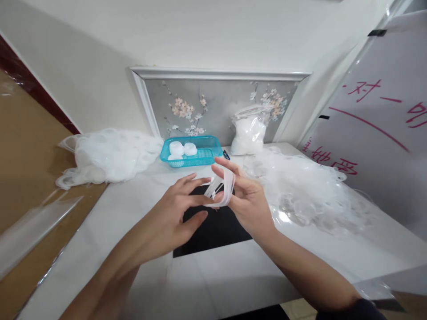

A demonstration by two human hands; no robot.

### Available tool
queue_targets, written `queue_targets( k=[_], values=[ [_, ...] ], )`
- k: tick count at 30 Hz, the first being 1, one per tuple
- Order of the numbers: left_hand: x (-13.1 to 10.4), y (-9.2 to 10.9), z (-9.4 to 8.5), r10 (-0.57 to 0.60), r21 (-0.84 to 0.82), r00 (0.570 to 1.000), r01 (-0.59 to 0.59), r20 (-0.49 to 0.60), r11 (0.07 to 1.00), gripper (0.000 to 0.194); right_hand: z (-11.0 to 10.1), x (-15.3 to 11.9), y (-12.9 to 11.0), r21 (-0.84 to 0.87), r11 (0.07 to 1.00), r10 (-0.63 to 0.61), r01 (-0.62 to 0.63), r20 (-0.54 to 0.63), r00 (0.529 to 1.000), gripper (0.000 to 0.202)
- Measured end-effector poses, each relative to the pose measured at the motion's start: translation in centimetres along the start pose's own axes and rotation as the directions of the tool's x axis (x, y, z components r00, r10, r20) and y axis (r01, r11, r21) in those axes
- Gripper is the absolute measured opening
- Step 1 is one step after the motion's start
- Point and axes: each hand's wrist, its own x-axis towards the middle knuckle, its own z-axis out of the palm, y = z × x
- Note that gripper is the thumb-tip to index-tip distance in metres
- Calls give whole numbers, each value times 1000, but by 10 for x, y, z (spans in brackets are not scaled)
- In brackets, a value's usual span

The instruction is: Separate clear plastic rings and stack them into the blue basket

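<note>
Above a black mat (213, 229), my right hand (248, 195) holds a white translucent plastic ring (228, 189) between thumb and fingers. The ring is a soft-looking wide band, tilted so that its opening faces left. My left hand (180, 209) is just to its left with fingers spread, and its index fingertip reaches the ring's lower left edge. My left thumb points toward the ring but stays apart from it. Whether the ring is one band or several layers I cannot tell.
A blue plastic basket (163, 156) with several white rolled bands (190, 149) stands behind the hands. A clear zip bag of white material (249, 131) is beside it. Heaps of translucent rings lie left (113, 155) and right (307, 191). A whiteboard (376, 133) stands right.
</note>
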Motion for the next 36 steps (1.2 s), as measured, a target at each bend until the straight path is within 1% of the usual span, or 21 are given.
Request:
queue_targets(
  k=[4, 5, 6, 7, 8, 10, 11, 12, 13, 14, 15, 18, 20, 23, 27, 29, 31, 32, 33, 34, 36],
  values=[
    [9, -24, 4, -83, -42, 995, 86, 64, 995, 35, 2, 15, 21, 55, 982, 184, -181, -44, 982, 26],
    [11, -30, 5, -99, -37, 992, 102, 82, 994, 36, 2, 20, 27, 87, 968, 239, -235, -35, 970, 26],
    [13, -35, 6, -119, -24, 988, 122, 96, 992, 37, 2, 24, 33, 131, 941, 314, -311, -1, 950, 28],
    [14, -39, 8, -141, -8, 984, 142, 113, 990, 38, 2, 29, 39, 187, 892, 407, -411, 62, 911, 33],
    [15, -44, 9, -163, 6, 978, 164, 128, 987, 39, 1, 33, 44, 244, 816, 504, -525, 146, 851, 37],
    [15, -53, 14, -194, 28, 970, 192, 145, 981, 39, 2, 39, 54, 326, 610, 649, -722, 318, 691, 40],
    [14, -58, 16, -208, 38, 969, 204, 137, 978, 39, 3, 40, 57, 352, 509, 690, -785, 379, 617, 37],
    [13, -62, 18, -221, 47, 968, 217, 121, 975, 39, 5, 41, 60, 375, 433, 711, -820, 417, 566, 33],
    [10, -67, 21, -231, 51, 968, 227, 101, 973, 39, 7, 42, 63, 393, 389, 718, -833, 438, 541, 29],
    [8, -70, 22, -236, 46, 968, 233, 86, 971, 39, 10, 43, 65, 408, 374, 718, -833, 442, 538, 26],
    [5, -73, 24, -235, 33, 969, 233, 81, 972, 40, 13, 44, 67, 422, 377, 713, -824, 436, 550, 25],
    [-3, -79, 24, -206, -25, 975, 209, 88, 978, 43, 25, 50, 72, 477, 430, 678, -767, 390, 623, 26],
    [-8, -81, 23, -204, -38, 977, 207, 68, 978, 45, 34, 54, 74, 513, 437, 664, -739, 371, 649, 29],
    [-15, -86, 22, -231, -35, 973, 231, 22, 972, 49, 48, 58, 75, 549, 450, 626, -704, 368, 687, 30],
    [-29, -91, 21, -261, -23, 965, 260, -34, 965, 66, 64, 68, 72, 596, 482, 528, -643, 388, 755, 29],
    [-41, -93, 20, -295, 7, 953, 296, -69, 955, 74, 67, 83, 73, 625, 531, 476, -572, 338, 812, 30],
    [-55, -97, 20, -327, 38, 942, 331, -81, 943, 77, 66, 109, 80, 631, 631, 411, -451, 222, 884, 33],
    [-64, -99, 21, -338, 51, 938, 342, -73, 938, 74, 64, 125, 86, 609, 691, 375, -390, 159, 913, 34],
    [-72, -102, 23, -344, 59, 937, 347, -60, 936, 70, 63, 142, 93, 564, 751, 343, -342, 109, 933, 35],
    [-80, -105, 26, -351, 62, 935, 354, -53, 933, 64, 61, 158, 102, 500, 804, 321, -321, 89, 943, 36],
    [-95, -112, 35, -385, 51, 920, 389, -74, 920, 50, 61, 188, 122, 320, 885, 311, -338, 134, 941, 35]
  ],
)
